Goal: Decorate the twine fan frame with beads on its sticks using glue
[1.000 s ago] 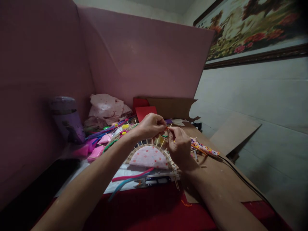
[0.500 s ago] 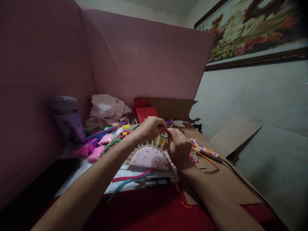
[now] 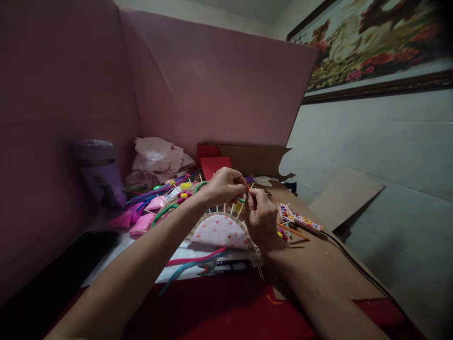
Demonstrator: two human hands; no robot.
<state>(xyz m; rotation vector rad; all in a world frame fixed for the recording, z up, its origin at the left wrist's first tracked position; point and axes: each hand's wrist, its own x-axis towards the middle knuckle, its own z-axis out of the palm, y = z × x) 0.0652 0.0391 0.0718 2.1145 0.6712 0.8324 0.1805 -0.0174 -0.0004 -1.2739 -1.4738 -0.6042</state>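
My left hand (image 3: 228,185) is closed in a pinch above the craft piece. Its fingertips meet those of my right hand (image 3: 261,212), also pinched shut. Between them shows a small orange bit of a pipe cleaner (image 3: 295,232), whose long end sticks out to the right behind my right hand. Below lies a fan-shaped piece of woven twine and thin sticks, with a half-round of dotted white cloth (image 3: 220,231) at its base. A pink-and-yellow flower (image 3: 184,195) and a green pipe cleaner (image 3: 163,215) decorate its left side, partly hidden by my left arm.
Small scissors (image 3: 231,266) and a blue pipe cleaner (image 3: 180,275) lie in front. A flower-patterned glue gun (image 3: 300,218) with a black cord rests on cardboard (image 3: 336,269) at right. A purple tumbler (image 3: 102,177) and pink packets (image 3: 141,225) stand left, before a pink panel.
The orange pipe cleaner's free end has drawn in toward my right hand, and more orange shows between the fingertips. Both hands stay nearly in place, my left slightly higher.
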